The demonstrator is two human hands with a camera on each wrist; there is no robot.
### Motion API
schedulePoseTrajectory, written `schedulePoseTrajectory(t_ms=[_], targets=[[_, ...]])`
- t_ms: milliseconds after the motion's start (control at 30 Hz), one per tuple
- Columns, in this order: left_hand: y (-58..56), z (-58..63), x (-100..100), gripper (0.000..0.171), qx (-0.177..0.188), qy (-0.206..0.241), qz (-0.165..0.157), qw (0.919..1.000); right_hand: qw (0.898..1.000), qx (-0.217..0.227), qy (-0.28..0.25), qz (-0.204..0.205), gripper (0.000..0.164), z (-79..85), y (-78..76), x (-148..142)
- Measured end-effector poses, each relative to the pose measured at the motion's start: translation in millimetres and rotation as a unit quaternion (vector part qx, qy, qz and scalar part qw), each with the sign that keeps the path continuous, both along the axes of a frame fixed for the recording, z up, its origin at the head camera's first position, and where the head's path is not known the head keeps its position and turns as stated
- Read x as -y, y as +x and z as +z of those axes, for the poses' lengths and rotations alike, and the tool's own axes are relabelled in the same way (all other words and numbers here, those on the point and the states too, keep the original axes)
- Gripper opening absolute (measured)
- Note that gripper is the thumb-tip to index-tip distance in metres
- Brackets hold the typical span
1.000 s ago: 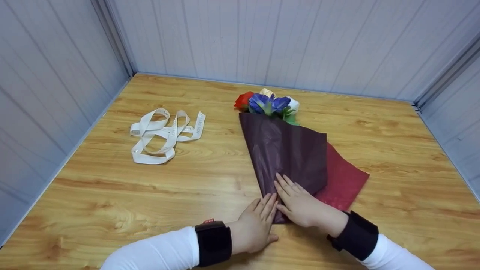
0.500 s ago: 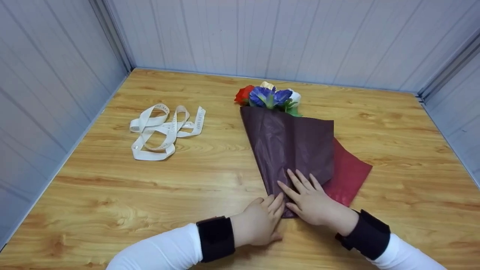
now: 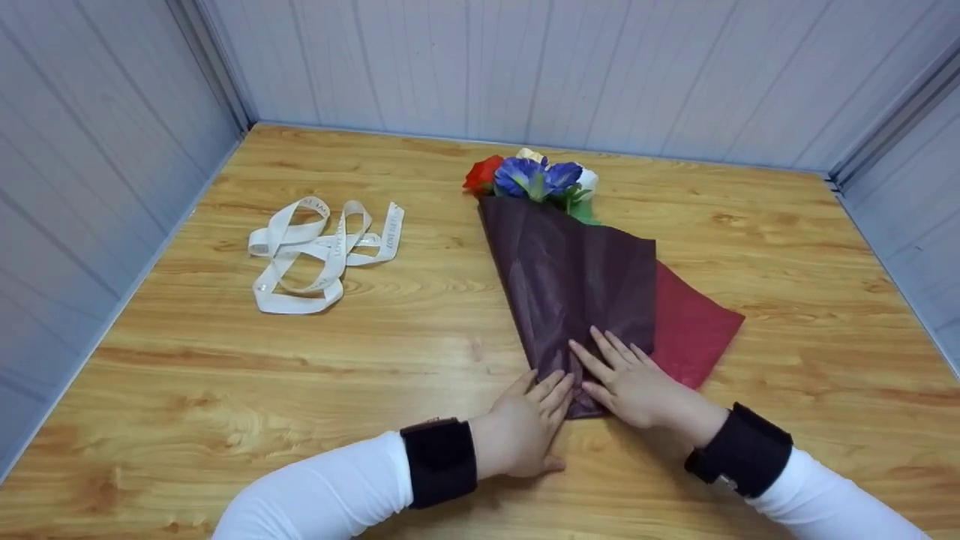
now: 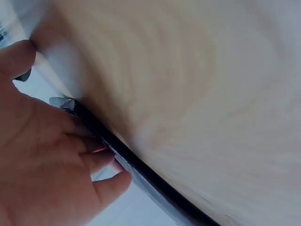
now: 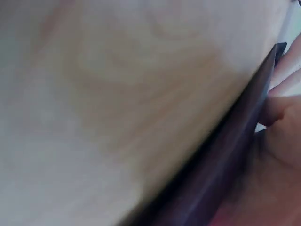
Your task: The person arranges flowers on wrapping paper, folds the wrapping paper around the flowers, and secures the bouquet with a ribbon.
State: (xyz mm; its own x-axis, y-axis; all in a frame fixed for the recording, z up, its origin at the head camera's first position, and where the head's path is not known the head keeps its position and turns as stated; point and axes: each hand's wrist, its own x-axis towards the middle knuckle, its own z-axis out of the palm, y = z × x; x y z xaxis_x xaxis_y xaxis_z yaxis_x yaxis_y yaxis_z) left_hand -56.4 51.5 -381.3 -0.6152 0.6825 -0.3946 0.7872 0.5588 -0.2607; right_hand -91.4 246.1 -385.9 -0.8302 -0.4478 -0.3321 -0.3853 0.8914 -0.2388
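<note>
A bouquet of red, blue, cream and white flowers (image 3: 536, 176) lies wrapped in dark purple wrapping paper (image 3: 551, 262), blooms toward the back wall. A red sheet (image 3: 694, 322) sticks out from under the wrap on the right. My left hand (image 3: 525, 424) has its fingers extended onto the wrap's narrow lower end from the left, thumb apart on the table. My right hand (image 3: 634, 382) lies with fingers spread on the wrap's lower right part. In both wrist views the paper's dark edge (image 4: 150, 181) shows along the table; the stems are hidden inside.
A loosely looped white ribbon (image 3: 337, 255) with printed lettering lies on the wooden table (image 3: 420, 330) left of the bouquet. Pale panelled walls (image 3: 495, 67) close off the back and both sides.
The wrap's lower end has shifted a little to the right, with both hands moving along. The right hand's fingers have spread. The head view has tilted slightly, so everything sits higher.
</note>
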Motion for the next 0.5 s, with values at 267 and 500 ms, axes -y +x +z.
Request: schedulePoseTrajectory(t_ms=[267,500], targets=[[-4.8,1.2,2,0.078,0.022,0.022,-0.001,0.9995,0.988,0.029,0.046,-0.141,0.072,-1.1,-42.4,-43],[-9.9,0.6,2,0.071,0.02,0.063,-0.027,0.9974,0.947,0.101,-0.011,-0.306,0.099,5.3,-60.5,-85]])
